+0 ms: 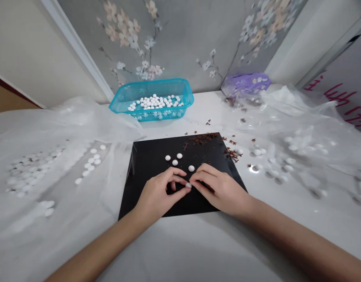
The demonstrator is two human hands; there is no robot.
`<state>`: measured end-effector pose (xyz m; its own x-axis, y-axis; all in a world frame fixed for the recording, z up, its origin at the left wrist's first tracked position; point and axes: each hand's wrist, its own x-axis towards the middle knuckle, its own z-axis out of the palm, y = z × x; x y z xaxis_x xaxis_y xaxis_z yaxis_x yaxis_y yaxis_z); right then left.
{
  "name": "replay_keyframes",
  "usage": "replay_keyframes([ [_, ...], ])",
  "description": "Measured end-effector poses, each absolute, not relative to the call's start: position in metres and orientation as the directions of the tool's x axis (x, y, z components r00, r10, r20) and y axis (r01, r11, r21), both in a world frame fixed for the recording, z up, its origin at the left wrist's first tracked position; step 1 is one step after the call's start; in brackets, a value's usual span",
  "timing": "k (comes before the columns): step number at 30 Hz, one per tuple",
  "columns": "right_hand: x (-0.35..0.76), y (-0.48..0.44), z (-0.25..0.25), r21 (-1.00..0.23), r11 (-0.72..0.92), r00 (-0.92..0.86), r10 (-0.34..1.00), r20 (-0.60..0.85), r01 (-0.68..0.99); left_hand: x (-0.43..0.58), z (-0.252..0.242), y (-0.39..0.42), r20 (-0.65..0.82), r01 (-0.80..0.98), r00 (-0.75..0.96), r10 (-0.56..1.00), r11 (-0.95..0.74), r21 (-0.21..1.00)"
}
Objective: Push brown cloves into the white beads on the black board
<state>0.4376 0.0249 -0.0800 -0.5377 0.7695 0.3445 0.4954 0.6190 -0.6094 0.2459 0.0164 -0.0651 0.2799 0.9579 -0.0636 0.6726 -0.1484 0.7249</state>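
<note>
Over a black board [145, 176], my left hand [163, 190] holds a small white ball [188, 185] between thumb and fingertips. My right hand [217, 186] is closed in a pinch against the right side of that ball; whatever its fingertips hold is too small to make out. Just beyond the fingers lies another white ball [191, 168]. Further up the board are several more white balls [175, 162]. Small dark brown star-shaped pieces [204, 138] are heaped at the board's back right corner and spill onto the table.
A blue basket [188, 102] with many white balls stands at the back. Clear plastic sheeting [65, 121] with white pieces covers the left side. More plastic [304, 113] and scattered white pieces [289, 161] lie right, near a purple packet [246, 82].
</note>
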Motion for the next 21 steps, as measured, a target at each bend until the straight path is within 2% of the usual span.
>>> replay_keyframes([
  [7,0.4367,0.0243,-0.0789,-0.551,0.672,-0.578,0.728,0.368,0.495,0.2454,-0.0658,0.0155,-0.052,0.666,0.279,0.959,-0.154,0.730],
  [16,0.4379,0.0231,-0.0783,-0.535,0.697,-0.617,0.700,0.360,0.478,0.2443,-0.0672,0.0152,-0.046,0.667,0.288,0.956,-0.166,0.727],
  [21,0.4366,0.0227,-0.0774,-0.605,0.641,-0.600,0.736,0.313,0.471,0.2444,-0.0662,0.0157,-0.034,0.661,0.306,0.952,-0.187,0.727],
])
